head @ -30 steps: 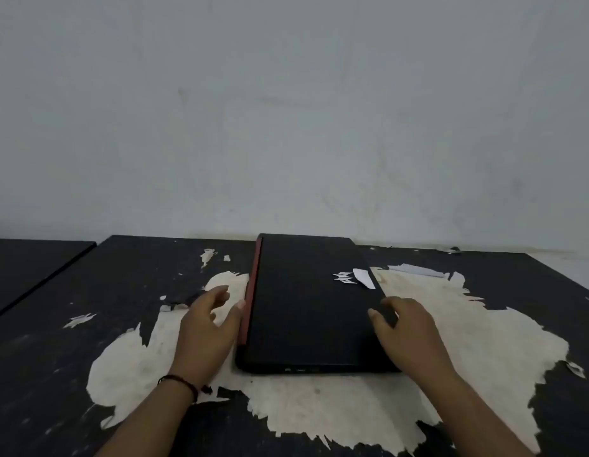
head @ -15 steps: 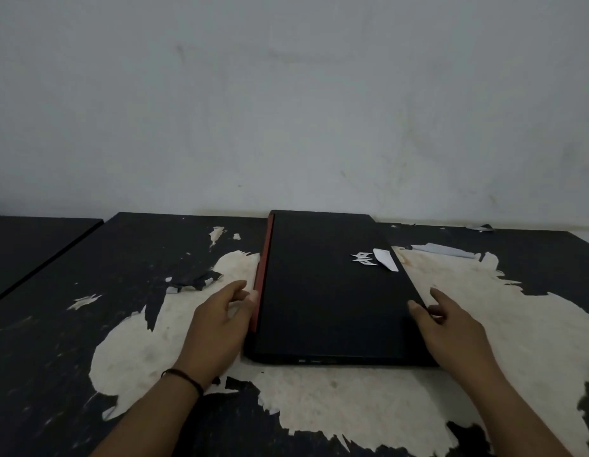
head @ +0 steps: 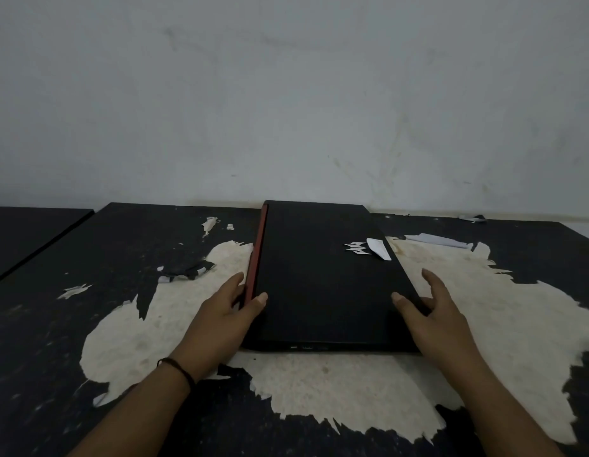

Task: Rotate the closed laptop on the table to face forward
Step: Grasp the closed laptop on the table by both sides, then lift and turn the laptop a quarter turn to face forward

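A closed black laptop (head: 323,278) lies flat on the table (head: 121,245), turned sideways: its red hinge edge runs along the left and a silver logo sits near its right edge. Ports show on the short side nearest me. My left hand (head: 220,321) grips the red left edge, thumb on the lid and fingers down the side. My right hand (head: 435,318) holds the right edge near the front corner, thumb on top, fingers spread along the side.
The black tabletop is peeled, with a large pale bare patch (head: 352,384) around the laptop. Torn paper scraps (head: 435,239) lie at the back right. A second dark table (head: 29,232) stands to the left. A white wall rises right behind the laptop.
Both hands have gone from resting beside and on the laptop to gripping its left and right edges. The laptop keeps its sideways orientation.
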`<state>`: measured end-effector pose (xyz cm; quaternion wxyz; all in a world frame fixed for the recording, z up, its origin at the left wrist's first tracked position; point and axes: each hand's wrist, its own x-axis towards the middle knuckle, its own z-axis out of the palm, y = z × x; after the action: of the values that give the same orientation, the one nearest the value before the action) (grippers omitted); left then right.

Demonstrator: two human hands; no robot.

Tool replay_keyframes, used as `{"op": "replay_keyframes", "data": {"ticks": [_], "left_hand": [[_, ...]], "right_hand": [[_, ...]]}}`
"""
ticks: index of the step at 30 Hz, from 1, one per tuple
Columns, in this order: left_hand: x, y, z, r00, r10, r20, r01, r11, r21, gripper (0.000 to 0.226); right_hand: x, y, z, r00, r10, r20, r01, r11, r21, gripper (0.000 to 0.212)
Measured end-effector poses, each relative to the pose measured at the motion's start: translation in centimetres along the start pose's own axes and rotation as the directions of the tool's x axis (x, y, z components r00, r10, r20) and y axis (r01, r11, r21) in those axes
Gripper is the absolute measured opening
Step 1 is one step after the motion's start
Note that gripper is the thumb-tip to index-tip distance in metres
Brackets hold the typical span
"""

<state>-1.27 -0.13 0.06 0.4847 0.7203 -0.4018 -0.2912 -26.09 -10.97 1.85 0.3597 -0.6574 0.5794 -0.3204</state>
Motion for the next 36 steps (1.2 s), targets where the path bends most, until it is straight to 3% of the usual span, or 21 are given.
{"op": "replay_keyframes", "data": {"ticks": [11, 15, 18, 20, 23, 26, 29, 34, 36], "left_hand": [[-0.5, 1.1, 0.3, 0.997, -0.070, 0.043, 0.080, 0.946, -0.314, 0.077], [-0.7, 1.2, 0.1, 0.996, -0.086, 0.033, 0.092, 0.874, -0.477, 0.096], [-1.0, 1.7, -0.2, 0.993, -0.113, 0.033, 0.110, 0.783, -0.612, 0.069], [-1.1, 2.0, -0.2, 0.992, -0.112, 0.051, 0.117, 0.733, -0.670, 0.028], [-0.7, 1.5, -0.2, 0.985, -0.156, 0.070, 0.154, 0.634, -0.758, 0.045], [-0.9, 1.6, -0.5, 0.964, -0.219, 0.149, 0.247, 0.539, -0.805, 0.027], [-1.1, 1.6, -1.0, 0.939, -0.254, 0.232, 0.329, 0.470, -0.819, 0.066], [-0.9, 1.6, -1.2, 0.952, -0.239, 0.193, 0.291, 0.498, -0.817, 0.053], [-1.1, 1.6, -1.5, 0.949, -0.244, 0.198, 0.299, 0.503, -0.811, 0.058]], "right_hand": [[0.1, -0.1, -0.3, 0.997, 0.080, 0.002, -0.077, 0.948, 0.310, 0.069], [0.3, -0.1, -0.7, 0.990, 0.137, 0.030, -0.135, 0.867, 0.479, 0.059], [0.6, 0.2, -0.9, 0.975, 0.204, 0.092, -0.213, 0.713, 0.668, 0.045], [0.6, 0.2, -0.8, 0.966, 0.218, 0.142, -0.247, 0.602, 0.759, 0.032], [0.5, 0.1, -0.9, 0.955, 0.232, 0.188, -0.284, 0.515, 0.809, 0.014], [0.7, 0.3, -0.9, 0.947, 0.183, 0.264, -0.320, 0.470, 0.822, 0.021], [1.1, 0.5, -1.3, 0.935, 0.141, 0.326, -0.354, 0.452, 0.819, 0.029], [1.3, 0.8, -2.0, 0.909, 0.116, 0.400, -0.408, 0.438, 0.801, 0.041], [1.4, 0.9, -1.8, 0.903, 0.144, 0.405, -0.424, 0.451, 0.785, 0.050]]}}
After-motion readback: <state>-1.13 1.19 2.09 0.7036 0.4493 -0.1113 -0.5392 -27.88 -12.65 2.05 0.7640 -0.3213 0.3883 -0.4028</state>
